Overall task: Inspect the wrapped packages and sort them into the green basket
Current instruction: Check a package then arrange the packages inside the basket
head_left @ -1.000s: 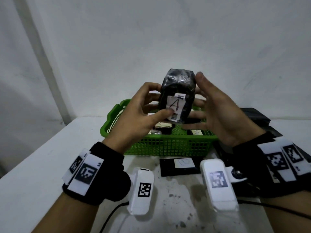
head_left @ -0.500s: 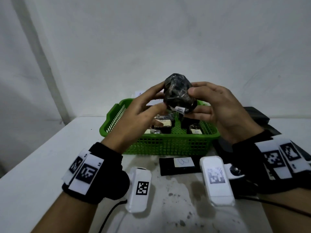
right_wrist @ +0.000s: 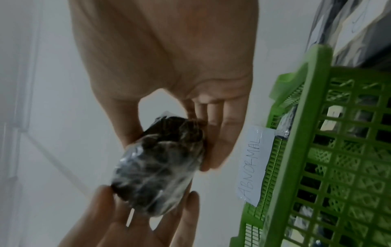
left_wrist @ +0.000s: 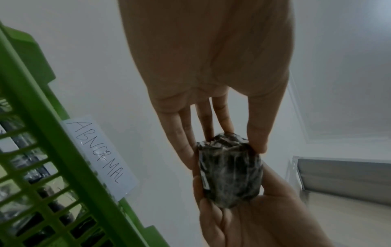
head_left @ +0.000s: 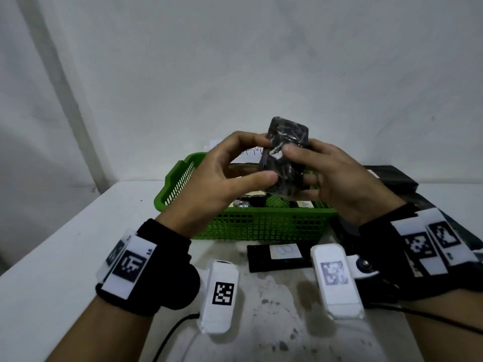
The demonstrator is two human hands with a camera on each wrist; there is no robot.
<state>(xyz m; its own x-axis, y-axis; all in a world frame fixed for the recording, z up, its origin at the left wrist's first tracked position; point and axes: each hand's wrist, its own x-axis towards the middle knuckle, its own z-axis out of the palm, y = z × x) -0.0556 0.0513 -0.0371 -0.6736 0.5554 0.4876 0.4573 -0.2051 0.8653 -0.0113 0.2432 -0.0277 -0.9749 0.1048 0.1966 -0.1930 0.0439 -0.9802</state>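
Two hands up, one pkg between them, over the basket.
Head view: left hand (head_left: pixel 222 176) and right hand (head_left: pixel 337 178) both pinch the black wrapped package (head_left: pixel 283 155), held just above the green basket (head_left: pixel 261 226). A few wrapped pkgs lie inside already; a flat black pkg (head_left: pixel 279 257) sits on the table (head_left: pixel 52 257) in front of it, more dark stuff off to the right.
Left wrist view: left fingers (left_wrist: pixel 184 133) curl onto pkg top, thumb on its side; right palm cups it from below. Basket wall at left carries a paper label (left_wrist: pixel 99 157) reading ABNORMAL.
Right wrist view: right fingers (right_wrist: pixel 220 133) and thumb grip the pkg (right_wrist: pixel 160 167); left fingertips prop the lower end.
Progress: inspection step, I'd say. This one's not dropped in yet; at least one more waits outside.
Hard to see: white sticker mostly under the fingers, contents unreadable through wrap, basket count blocked by hands.
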